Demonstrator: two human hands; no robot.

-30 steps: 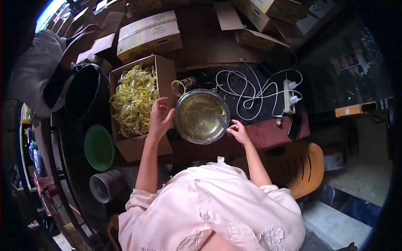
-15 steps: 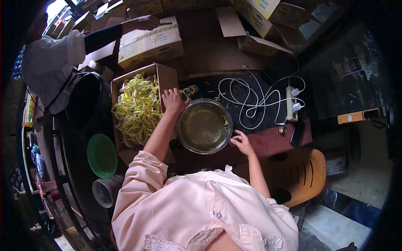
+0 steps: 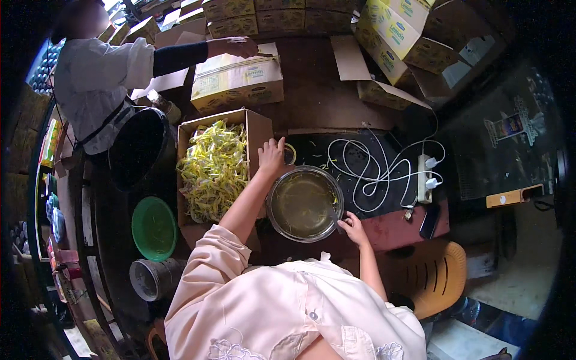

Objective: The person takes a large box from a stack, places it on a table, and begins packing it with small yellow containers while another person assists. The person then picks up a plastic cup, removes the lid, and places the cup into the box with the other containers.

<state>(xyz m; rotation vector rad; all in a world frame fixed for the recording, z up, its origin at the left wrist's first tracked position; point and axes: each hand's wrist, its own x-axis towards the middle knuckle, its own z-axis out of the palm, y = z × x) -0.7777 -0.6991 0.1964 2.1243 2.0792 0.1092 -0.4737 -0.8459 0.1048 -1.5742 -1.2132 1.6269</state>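
My left hand (image 3: 272, 155) is at the right wall of an open cardboard box (image 3: 259, 139), fingers stretched out and apart, with nothing visible in them. Close beside its fingertips lies a roll of tape (image 3: 290, 154). Small yellow-and-white wrapped pieces (image 3: 214, 171) heap up inside the box. In front of me stands a shiny round bowl (image 3: 302, 207) with a few yellow-green scraps in it. At the bowl's right rim, my right hand (image 3: 354, 228) pinches a thin dark-grey thing; its kind is too indistinct to tell.
Behind lies a closed carton (image 3: 240, 81); a co-worker's hand (image 3: 237, 47) reaches over it. White cables (image 3: 372, 174) coil right of the bowl, near a power strip (image 3: 425, 180) and phone (image 3: 429, 222). A green basin (image 3: 154, 228) and black bucket (image 3: 139, 147) stand left.
The view has shifted, so the scene sits lower and further right. My left hand has come off the roll beside the box. The right hand stays at the bowl's rim.
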